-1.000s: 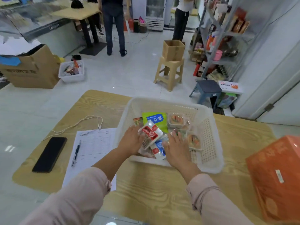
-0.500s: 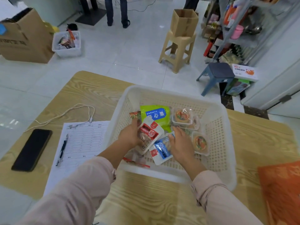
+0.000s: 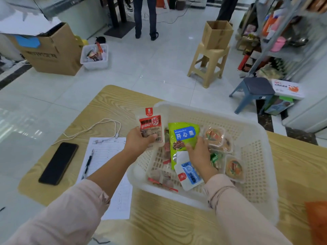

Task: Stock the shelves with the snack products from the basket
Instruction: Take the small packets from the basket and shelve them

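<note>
A white perforated basket point(image 3: 254, 156) stands on the wooden table point(image 3: 173, 225) and holds several snack packs. My left hand point(image 3: 139, 142) grips a red-and-white peanut pack point(image 3: 151, 124) and holds it upright over the basket's left rim. My right hand point(image 3: 198, 152) is inside the basket and pinches the lower edge of a green pistachio bag point(image 3: 182, 135). A white-and-blue pack point(image 3: 188, 172) lies just under my right wrist. Clear tubs of food point(image 3: 215, 137) sit to the right of that hand. The metal shelves point(image 3: 283, 38) with goods stand at the far right.
A black phone point(image 3: 59, 163), a white cable point(image 3: 92, 128), a paper form point(image 3: 108, 156) and a pen point(image 3: 87, 165) lie left of the basket. An orange box point(image 3: 317, 221) is at the right edge. Stools point(image 3: 208, 62), cardboard boxes and people's legs occupy the floor beyond.
My left hand has lifted the peanut pack out of the pile to above the basket's left rim. My right hand has shifted from the white-and-blue pack up to the green pistachio bag.
</note>
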